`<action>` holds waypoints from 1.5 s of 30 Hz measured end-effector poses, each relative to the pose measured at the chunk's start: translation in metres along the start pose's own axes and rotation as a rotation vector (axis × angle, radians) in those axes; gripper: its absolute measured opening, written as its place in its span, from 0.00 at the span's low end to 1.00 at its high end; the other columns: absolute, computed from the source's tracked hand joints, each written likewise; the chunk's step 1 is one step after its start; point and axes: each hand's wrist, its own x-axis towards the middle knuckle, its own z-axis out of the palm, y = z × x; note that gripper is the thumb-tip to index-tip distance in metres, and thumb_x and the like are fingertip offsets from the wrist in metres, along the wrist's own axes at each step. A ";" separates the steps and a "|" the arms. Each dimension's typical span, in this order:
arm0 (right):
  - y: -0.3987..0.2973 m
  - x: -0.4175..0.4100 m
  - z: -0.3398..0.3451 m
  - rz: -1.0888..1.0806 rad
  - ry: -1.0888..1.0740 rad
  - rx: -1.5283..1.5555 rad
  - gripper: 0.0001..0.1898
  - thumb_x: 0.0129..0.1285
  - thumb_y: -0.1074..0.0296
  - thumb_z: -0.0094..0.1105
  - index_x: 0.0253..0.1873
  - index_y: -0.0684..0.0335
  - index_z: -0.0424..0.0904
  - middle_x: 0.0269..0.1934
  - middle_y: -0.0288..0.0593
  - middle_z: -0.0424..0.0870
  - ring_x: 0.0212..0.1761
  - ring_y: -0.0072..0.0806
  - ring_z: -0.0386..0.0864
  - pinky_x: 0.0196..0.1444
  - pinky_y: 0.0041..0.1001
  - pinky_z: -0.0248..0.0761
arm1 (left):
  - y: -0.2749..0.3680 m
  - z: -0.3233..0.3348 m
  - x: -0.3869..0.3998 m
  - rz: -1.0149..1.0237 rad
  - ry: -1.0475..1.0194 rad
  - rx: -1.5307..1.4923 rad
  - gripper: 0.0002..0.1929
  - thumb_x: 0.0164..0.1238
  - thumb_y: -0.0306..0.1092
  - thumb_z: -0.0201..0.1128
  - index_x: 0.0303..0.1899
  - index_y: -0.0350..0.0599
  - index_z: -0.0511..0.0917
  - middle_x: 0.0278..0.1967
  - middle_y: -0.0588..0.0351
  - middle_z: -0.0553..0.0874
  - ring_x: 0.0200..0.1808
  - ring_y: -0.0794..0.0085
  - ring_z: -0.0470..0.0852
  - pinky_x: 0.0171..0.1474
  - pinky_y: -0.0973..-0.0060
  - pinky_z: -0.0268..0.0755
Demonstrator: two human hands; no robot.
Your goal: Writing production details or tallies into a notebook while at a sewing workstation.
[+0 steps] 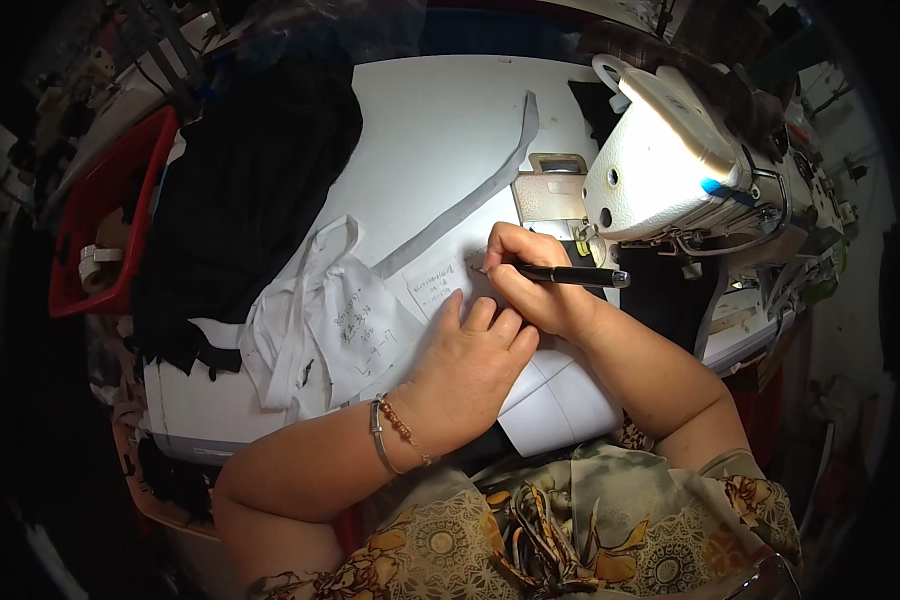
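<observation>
My right hand [544, 285] grips a black pen [581, 276], its tip at the upper part of a white sheet of paper [551, 397] that bears handwriting. Flat on the same sheet rests my left hand [476, 360], fingers spread and holding nothing; a bangle and a beaded bracelet circle that wrist. The paper's lower part is creased and reaches the table's front edge. Left of the paper lies a bundle of white fabric strips [270, 337] with a piece of white material [360, 322] bearing handwriting. A grey strip [457, 214] runs up and right from beside the paper.
A white sewing machine [660, 150] stands at the right, its metal plate [551, 196] set in the white table [420, 112]. Black fabric [247, 180] covers the table's left side. Beyond it is a red plastic basket [139, 225] holding rolls of tape [99, 268]. More black fabric hangs below the machine.
</observation>
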 end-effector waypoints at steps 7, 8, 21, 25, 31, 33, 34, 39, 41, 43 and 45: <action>0.001 0.000 0.001 -0.001 0.007 -0.009 0.01 0.58 0.78 0.50 0.33 0.68 0.72 0.25 0.38 0.73 0.27 0.20 0.67 0.29 0.25 0.63 | 0.001 -0.002 0.000 -0.022 0.003 -0.049 0.09 0.62 0.31 0.59 0.43 0.45 0.78 0.46 0.53 0.77 0.51 0.59 0.75 0.64 0.53 0.67; 0.002 0.000 0.001 -0.003 0.005 -0.007 0.01 0.58 0.78 0.50 0.33 0.68 0.72 0.25 0.38 0.73 0.27 0.20 0.67 0.29 0.25 0.63 | 0.001 -0.002 0.000 -0.025 0.000 -0.047 0.09 0.62 0.30 0.59 0.43 0.45 0.78 0.46 0.53 0.77 0.51 0.59 0.75 0.64 0.53 0.66; 0.009 0.001 -0.001 -0.046 0.038 0.090 0.02 0.61 0.77 0.50 0.35 0.67 0.71 0.27 0.36 0.72 0.28 0.18 0.65 0.30 0.23 0.61 | 0.000 0.003 0.001 -0.042 0.062 -0.071 0.10 0.62 0.30 0.62 0.44 0.42 0.78 0.51 0.40 0.76 0.59 0.48 0.74 0.67 0.53 0.65; 0.006 0.001 -0.002 -0.031 0.023 0.115 0.02 0.62 0.77 0.50 0.35 0.67 0.71 0.27 0.36 0.72 0.28 0.18 0.65 0.30 0.23 0.61 | 0.001 0.001 0.000 -0.048 0.067 -0.065 0.10 0.62 0.30 0.62 0.44 0.42 0.78 0.50 0.41 0.76 0.59 0.47 0.74 0.67 0.54 0.66; 0.010 0.001 0.002 -0.004 0.010 0.096 0.01 0.62 0.77 0.50 0.35 0.67 0.71 0.27 0.36 0.73 0.29 0.17 0.66 0.30 0.23 0.62 | -0.001 0.001 -0.001 -0.050 0.047 -0.067 0.10 0.62 0.30 0.62 0.44 0.42 0.79 0.51 0.41 0.76 0.60 0.47 0.74 0.67 0.53 0.66; 0.010 0.001 -0.002 -0.019 0.024 0.087 0.01 0.62 0.77 0.50 0.35 0.67 0.70 0.28 0.38 0.73 0.30 0.20 0.67 0.32 0.24 0.64 | 0.000 0.002 0.001 -0.050 0.022 -0.071 0.11 0.62 0.30 0.62 0.45 0.43 0.79 0.51 0.42 0.76 0.60 0.48 0.74 0.67 0.54 0.65; 0.009 0.001 -0.003 -0.013 0.014 0.073 0.01 0.62 0.77 0.50 0.35 0.67 0.70 0.28 0.38 0.73 0.30 0.21 0.67 0.33 0.25 0.64 | 0.000 0.002 0.001 -0.046 0.042 -0.071 0.11 0.61 0.30 0.62 0.45 0.43 0.79 0.51 0.42 0.76 0.60 0.48 0.73 0.68 0.54 0.65; 0.009 0.001 -0.001 0.005 0.006 0.088 0.02 0.62 0.76 0.50 0.35 0.67 0.70 0.28 0.38 0.73 0.29 0.21 0.67 0.32 0.25 0.63 | 0.000 0.004 0.000 -0.044 0.071 -0.074 0.12 0.61 0.30 0.61 0.46 0.43 0.79 0.52 0.42 0.76 0.60 0.49 0.73 0.67 0.55 0.65; 0.009 0.002 -0.001 -0.033 0.011 0.057 0.02 0.62 0.76 0.51 0.35 0.67 0.70 0.27 0.38 0.72 0.29 0.21 0.67 0.32 0.25 0.63 | 0.000 0.004 -0.001 -0.044 0.081 -0.066 0.12 0.62 0.31 0.61 0.47 0.43 0.79 0.51 0.42 0.76 0.60 0.48 0.73 0.67 0.55 0.65; 0.009 0.002 -0.001 -0.029 0.016 0.050 0.02 0.62 0.76 0.51 0.35 0.67 0.70 0.27 0.38 0.72 0.29 0.21 0.67 0.32 0.25 0.63 | -0.001 0.005 0.000 -0.041 0.064 -0.077 0.12 0.62 0.31 0.61 0.47 0.43 0.79 0.51 0.42 0.76 0.61 0.48 0.73 0.67 0.54 0.64; 0.009 0.002 -0.001 -0.026 0.021 0.042 0.03 0.62 0.75 0.52 0.35 0.67 0.70 0.27 0.38 0.72 0.29 0.21 0.67 0.31 0.25 0.63 | -0.001 0.004 0.000 -0.037 0.064 -0.072 0.12 0.62 0.31 0.61 0.47 0.43 0.79 0.51 0.42 0.76 0.61 0.48 0.73 0.67 0.53 0.64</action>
